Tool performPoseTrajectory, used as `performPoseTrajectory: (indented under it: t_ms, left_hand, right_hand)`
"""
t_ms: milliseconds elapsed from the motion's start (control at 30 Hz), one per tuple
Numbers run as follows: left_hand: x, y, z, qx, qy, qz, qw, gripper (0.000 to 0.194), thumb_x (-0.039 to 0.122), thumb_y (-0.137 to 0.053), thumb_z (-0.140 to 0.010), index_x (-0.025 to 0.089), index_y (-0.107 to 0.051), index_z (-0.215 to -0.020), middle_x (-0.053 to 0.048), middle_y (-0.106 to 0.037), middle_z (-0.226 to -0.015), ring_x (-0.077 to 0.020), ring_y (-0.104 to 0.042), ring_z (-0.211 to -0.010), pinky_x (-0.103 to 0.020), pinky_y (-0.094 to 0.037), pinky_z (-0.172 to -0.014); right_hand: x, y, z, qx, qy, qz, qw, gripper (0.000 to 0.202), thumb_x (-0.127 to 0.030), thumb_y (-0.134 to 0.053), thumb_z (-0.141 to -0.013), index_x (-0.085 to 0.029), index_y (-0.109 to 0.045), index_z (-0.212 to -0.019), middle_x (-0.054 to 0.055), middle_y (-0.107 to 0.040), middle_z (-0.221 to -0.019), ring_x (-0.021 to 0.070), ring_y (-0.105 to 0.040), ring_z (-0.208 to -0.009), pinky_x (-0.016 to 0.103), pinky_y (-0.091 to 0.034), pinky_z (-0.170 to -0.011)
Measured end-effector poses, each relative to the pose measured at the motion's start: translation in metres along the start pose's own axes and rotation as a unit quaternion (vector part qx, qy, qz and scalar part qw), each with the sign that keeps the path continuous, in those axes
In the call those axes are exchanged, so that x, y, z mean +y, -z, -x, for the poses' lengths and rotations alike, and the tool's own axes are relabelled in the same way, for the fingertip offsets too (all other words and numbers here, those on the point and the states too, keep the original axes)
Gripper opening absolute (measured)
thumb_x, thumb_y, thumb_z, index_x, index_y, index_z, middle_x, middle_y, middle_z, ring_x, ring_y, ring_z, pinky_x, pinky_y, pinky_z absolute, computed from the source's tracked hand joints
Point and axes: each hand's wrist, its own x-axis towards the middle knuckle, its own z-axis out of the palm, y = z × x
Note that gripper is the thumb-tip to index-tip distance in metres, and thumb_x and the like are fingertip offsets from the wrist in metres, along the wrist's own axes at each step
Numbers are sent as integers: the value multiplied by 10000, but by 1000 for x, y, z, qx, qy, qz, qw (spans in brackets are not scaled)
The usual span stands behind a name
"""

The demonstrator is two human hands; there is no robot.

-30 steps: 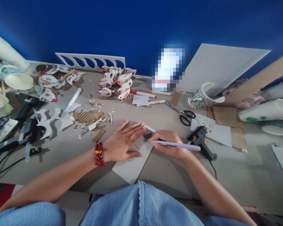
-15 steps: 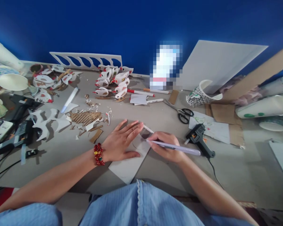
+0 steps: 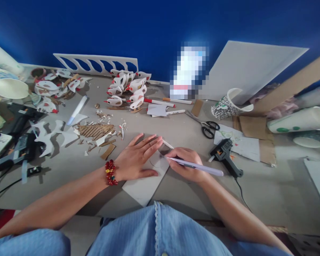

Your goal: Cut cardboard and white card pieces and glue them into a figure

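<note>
My left hand (image 3: 138, 158) lies flat with its fingers spread on a white sheet (image 3: 142, 188) near the table's front edge. A curved line shows on the sheet between my hands. My right hand (image 3: 185, 165) is closed around a pale purple pen (image 3: 202, 168), whose tip is at the sheet's right part, close to my left fingertips. A thin white strip (image 3: 167, 143) sticks out past my left fingertips toward my right hand. What lies under my left palm is hidden.
White bird shapes (image 3: 136, 89) stand at the back, cardboard scraps (image 3: 96, 131) lie left of centre. Scissors (image 3: 209, 128), a glue gun (image 3: 226, 156) and a patterned paper cup (image 3: 224, 106) are on the right. More glue guns (image 3: 21, 149) sit at the left.
The pen tip has shifted very slightly left, and the pen's rear end has moved a little left too. My left hand keeps its place on the sheet. The whole view has shifted slightly.
</note>
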Motion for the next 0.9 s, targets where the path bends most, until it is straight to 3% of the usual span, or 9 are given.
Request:
performPoseTrajectory:
  t_ms: [233,900]
  left_hand:
    - [0,2,-1,-26,-13,-22,999,830,651,-450,-873,171,-238,-1516,-139,-205,-1594,-319,-179,-1464,-539,-78,-1174]
    - [-1,2,0,-27,-14,-33,999,820,652,-458,-869,179,-263,-1509,-128,-214,-1595,-308,-181,-1464,-523,-73,-1182]
  right_hand:
    - [-1,5,-3,-24,13,-4,1000,106,-274,-525,-902,-215,-607,-870,28,-672,-731,161,-608,-642,260,-441,-607]
    - [7,22,-8,-121,14,-36,992,165,-304,-529,-916,-184,-642,-917,53,-698,-813,173,-640,-735,263,-453,-686]
